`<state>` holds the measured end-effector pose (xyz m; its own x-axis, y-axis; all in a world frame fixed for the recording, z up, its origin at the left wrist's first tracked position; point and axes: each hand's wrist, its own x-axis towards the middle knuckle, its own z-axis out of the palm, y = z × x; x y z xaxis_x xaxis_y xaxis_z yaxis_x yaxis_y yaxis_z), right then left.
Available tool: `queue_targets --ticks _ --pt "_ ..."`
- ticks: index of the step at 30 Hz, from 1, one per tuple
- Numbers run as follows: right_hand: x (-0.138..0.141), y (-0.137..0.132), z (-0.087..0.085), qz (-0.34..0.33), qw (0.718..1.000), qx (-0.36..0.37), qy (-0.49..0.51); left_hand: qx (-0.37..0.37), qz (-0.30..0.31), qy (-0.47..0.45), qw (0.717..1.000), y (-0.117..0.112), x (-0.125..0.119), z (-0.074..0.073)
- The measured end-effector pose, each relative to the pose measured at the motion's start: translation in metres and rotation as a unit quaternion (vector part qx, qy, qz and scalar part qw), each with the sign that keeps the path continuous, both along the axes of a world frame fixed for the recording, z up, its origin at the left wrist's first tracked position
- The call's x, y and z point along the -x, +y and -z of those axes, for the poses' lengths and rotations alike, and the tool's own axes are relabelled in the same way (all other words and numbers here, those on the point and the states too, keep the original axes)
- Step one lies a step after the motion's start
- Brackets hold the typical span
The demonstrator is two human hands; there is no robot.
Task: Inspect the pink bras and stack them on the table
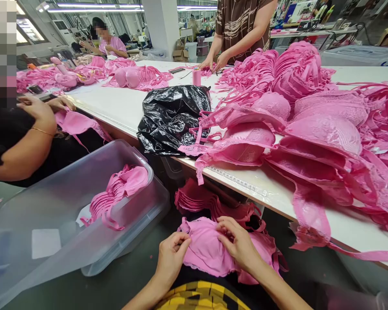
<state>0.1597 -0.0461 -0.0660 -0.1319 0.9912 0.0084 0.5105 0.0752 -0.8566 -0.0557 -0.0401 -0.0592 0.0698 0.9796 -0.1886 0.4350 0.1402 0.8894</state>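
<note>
A pink bra (210, 252) lies across my lap, one cup facing up. My left hand (173, 254) pinches its left edge between thumb and fingers. Over the right part of the same cup, my right hand (236, 241) has its fingers bent and the thumb close to the fabric; whether it grips the cloth is hard to see. Just beyond my hands, under the table edge, hangs a stack of darker-looking pink bras (210, 202). More pink fabric shows beneath my right wrist.
Pink bras (323, 133) are heaped on the white table (261, 181), some overhanging its edge. A black plastic bag (174, 120) lies nearby. Left stands a clear plastic bin (67, 181) holding several bras (119, 189). Co-workers sit at left and stand across the table.
</note>
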Motion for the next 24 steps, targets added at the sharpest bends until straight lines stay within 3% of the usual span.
queue_targets --ticks 3,7,15,17,20,22,24 --pt "-0.001 -0.004 0.0 -0.039 0.999 0.012 0.006 0.012 -0.001 -0.01 1.0 0.002 -0.002 -0.001" --pt "0.0 -0.007 0.002 -0.036 0.999 0.007 0.009 0.097 -0.021 -0.055 0.994 0.007 -0.004 0.001" --pt "0.012 -0.008 0.005 -0.042 0.998 -0.004 -0.039 0.231 -0.027 -0.196 0.953 0.007 -0.002 0.003" --pt "0.015 -0.009 0.005 -0.041 0.998 -0.031 -0.049 0.28 -0.007 -0.248 0.927 0.007 -0.002 -0.001" --pt "0.02 -0.014 0.007 -0.047 0.994 -0.076 -0.061 0.335 0.079 -0.275 0.898 0.007 -0.003 -0.008" --pt "0.022 -0.019 0.008 -0.059 0.993 -0.089 -0.055 0.337 0.114 -0.263 0.897 0.007 -0.005 -0.01" --pt "0.021 -0.022 0.007 -0.067 0.994 -0.076 -0.036 0.317 0.107 -0.246 0.91 0.006 -0.006 -0.007"
